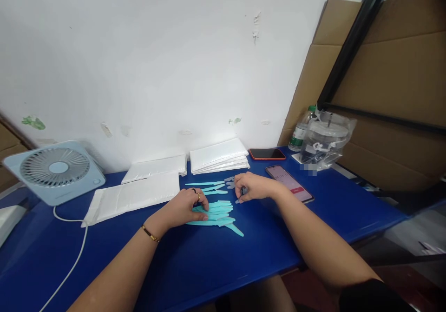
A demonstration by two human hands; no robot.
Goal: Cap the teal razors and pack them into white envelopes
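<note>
Several thin turquoise tools lie in a loose row on the blue table, pointing left to right. My left hand rests over their left ends, thumb and fingers bent around some of them. A few more turquoise tools lie spaced out just behind. To their right are small translucent grey pieces. My right hand is beside these, its fingers curled together, with a dark grey piece partly showing between them.
White flat packets are stacked along the wall, with a long white packet at the left. A blue fan with a white cable stands far left. Two phones, a bottle and a bagged container are at right.
</note>
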